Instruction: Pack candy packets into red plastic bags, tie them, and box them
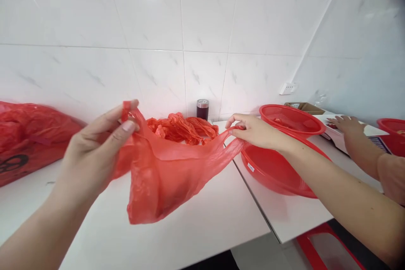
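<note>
I hold a thin red plastic bag [164, 173] stretched open above the white table [202, 223]. My left hand [95, 147] pinches its left handle between thumb and fingers. My right hand [253, 130] grips the right handle, pulled taut. The bag's body hangs down and touches the table top.
A heap of crumpled red bags [183, 128] lies behind. A large full red bag [28, 139] sits at the far left. Stacked red baskets [284, 152] stand on the right table, a dark jar [203, 109] by the wall. Another person's hand [348, 125] rests on a box [367, 135].
</note>
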`<control>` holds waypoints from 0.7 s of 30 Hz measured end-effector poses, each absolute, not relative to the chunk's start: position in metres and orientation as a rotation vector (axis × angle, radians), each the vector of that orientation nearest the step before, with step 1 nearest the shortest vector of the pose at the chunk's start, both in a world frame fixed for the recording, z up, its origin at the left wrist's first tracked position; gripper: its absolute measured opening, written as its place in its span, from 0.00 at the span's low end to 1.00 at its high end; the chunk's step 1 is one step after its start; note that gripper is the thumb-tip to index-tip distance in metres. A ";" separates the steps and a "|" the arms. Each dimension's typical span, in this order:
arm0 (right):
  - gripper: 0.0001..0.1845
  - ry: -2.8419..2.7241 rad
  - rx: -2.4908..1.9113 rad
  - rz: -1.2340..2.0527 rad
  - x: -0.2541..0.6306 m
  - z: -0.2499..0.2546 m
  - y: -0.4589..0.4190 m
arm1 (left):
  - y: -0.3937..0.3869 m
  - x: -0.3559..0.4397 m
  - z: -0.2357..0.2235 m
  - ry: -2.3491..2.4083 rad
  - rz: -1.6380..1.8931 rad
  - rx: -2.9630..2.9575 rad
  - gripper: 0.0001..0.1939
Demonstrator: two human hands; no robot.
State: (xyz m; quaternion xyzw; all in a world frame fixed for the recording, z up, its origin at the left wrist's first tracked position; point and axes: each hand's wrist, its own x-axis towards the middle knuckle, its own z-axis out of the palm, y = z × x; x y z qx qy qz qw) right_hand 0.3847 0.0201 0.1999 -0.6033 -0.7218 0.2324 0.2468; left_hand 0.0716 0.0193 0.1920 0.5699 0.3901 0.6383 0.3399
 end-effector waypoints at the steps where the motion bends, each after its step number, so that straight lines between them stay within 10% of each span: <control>1: 0.08 -1.965 -1.611 0.663 0.383 0.202 0.023 | 0.017 0.073 0.193 1.053 1.669 1.487 0.20; 11: 0.07 -2.035 -1.083 0.813 0.311 0.228 0.049 | 0.053 0.061 0.182 0.842 1.024 1.569 0.31; 16: 0.05 -2.084 -0.722 0.728 0.257 0.224 0.065 | 0.070 0.087 0.184 0.861 0.694 1.732 0.10; 21: 0.08 -2.013 -0.772 0.832 0.267 0.196 0.083 | 0.084 0.092 0.178 0.858 0.765 1.472 0.19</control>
